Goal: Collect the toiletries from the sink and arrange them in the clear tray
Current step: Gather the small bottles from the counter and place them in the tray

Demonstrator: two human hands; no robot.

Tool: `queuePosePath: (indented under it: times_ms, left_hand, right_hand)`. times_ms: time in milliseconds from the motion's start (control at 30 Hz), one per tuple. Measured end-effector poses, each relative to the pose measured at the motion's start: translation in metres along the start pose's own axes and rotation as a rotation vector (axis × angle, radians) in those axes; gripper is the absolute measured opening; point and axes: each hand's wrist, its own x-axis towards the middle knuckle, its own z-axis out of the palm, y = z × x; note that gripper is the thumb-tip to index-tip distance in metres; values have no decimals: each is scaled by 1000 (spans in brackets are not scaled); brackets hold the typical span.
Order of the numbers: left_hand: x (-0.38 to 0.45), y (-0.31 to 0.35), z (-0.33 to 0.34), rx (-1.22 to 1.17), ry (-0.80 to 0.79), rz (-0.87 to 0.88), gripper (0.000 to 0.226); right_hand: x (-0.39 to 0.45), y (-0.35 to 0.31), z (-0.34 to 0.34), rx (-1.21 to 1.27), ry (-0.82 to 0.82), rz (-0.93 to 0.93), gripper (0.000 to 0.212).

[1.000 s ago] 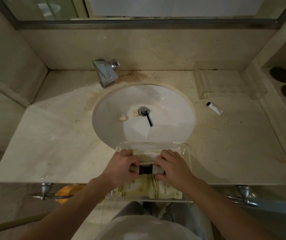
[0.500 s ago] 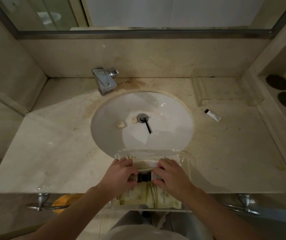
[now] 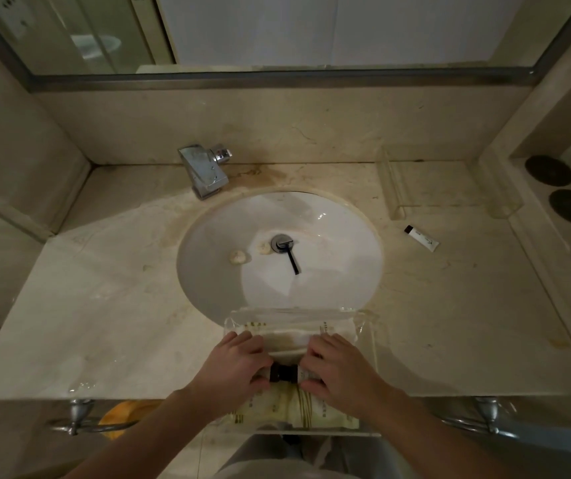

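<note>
1. Beige marble bench (image 3: 104,323) w/ oval white sink basin (image 3: 329,271) set in it; near edge cut off by the frame bottom.
2. Clear acrylic tray (image 3: 368,318) sits at the bench's near edge, just in front of the basin; walls hard to make out, mostly seen by glare.
3. Second clear acrylic holder (image 3: 398,188) at back right of the bench, against the wall.
4. Left hand (image 3: 234,369) & right hand (image 3: 339,369) both over the tray, fingers curled round two small bottles w/ black caps (image 3: 282,372), caps meeting between the hands. Bottle bodies mostly hidden under the fingers.
5. Cream sachets w/ gold print (image 3: 298,409) lie flat in the tray under the bottles; text too small to read.
6. Chrome square faucet (image 3: 204,171) at back left of the basin.
7. Small white tube w/ black cap (image 3: 421,238) lies on the bench right of the basin, well apart from the hands.
8. Thin black stick (image 3: 292,260) in the basin, by the chrome drain (image 3: 281,243).
9. Two small pale lumps (image 3: 237,257) in the basin, left of the drain; can't tell what they are.
</note>
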Motion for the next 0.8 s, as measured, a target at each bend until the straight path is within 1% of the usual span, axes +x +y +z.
queuePosePath:
  times_ms: [67,133,233,333,467,567,700,800]
  left_hand:
    - [-1,0,2,-4,7,-12,28]
    - [-1,0,4,-6,30,-48,26]
    - [4,-3,4,2,69,-118,17]
    - [11,-5,2,24,74,-147,16]
    - [11,-6,2,31,72,-120,20]
    - [12,-7,3,35,65,-109,25]
    - [17,-9,0,32,78,-88,32]
    - [20,-12,-4,4,95,-74,40]
  right_hand:
    - [0,3,1,-12,-9,-37,20]
    - [1,3,0,-48,-12,-29,19]
    - [8,3,-3,-98,13,33,18]
    - [14,6,-4,-70,37,95,17]
    - [14,8,-4,-50,16,129,19]
    - [19,8,-5,-52,29,149,20]
    - [24,8,-8,-51,-9,124,24]
    - [26,11,-11,-31,-6,134,25]
